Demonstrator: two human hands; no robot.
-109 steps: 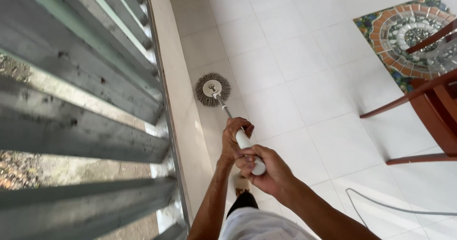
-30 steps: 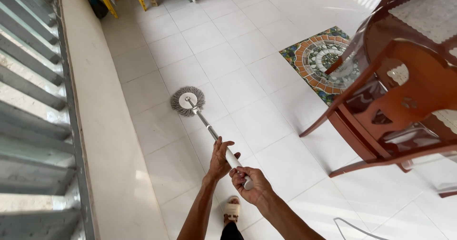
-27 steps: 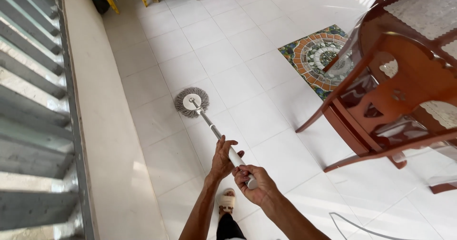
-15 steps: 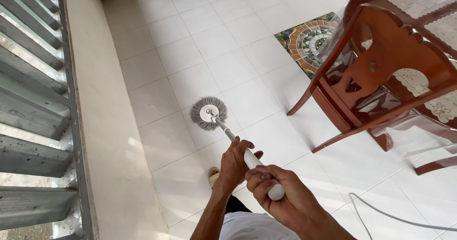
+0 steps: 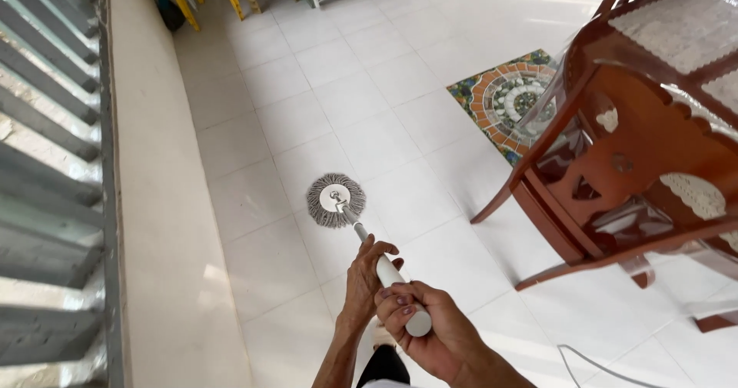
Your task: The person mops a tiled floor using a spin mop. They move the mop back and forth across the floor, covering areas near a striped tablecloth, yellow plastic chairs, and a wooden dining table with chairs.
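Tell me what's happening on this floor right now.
A person holds a mop handle with both hands, the left hand lower on it and the right hand at the top end. The round grey mop head rests on the white tile floor, beside a wooden chair and a patterned mat.

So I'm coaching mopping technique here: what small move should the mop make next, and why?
Probably sweep the mop head right, toward the wooden chair. Both hands, left hand and right hand, grip the handle, and open white tiled floor lies between.
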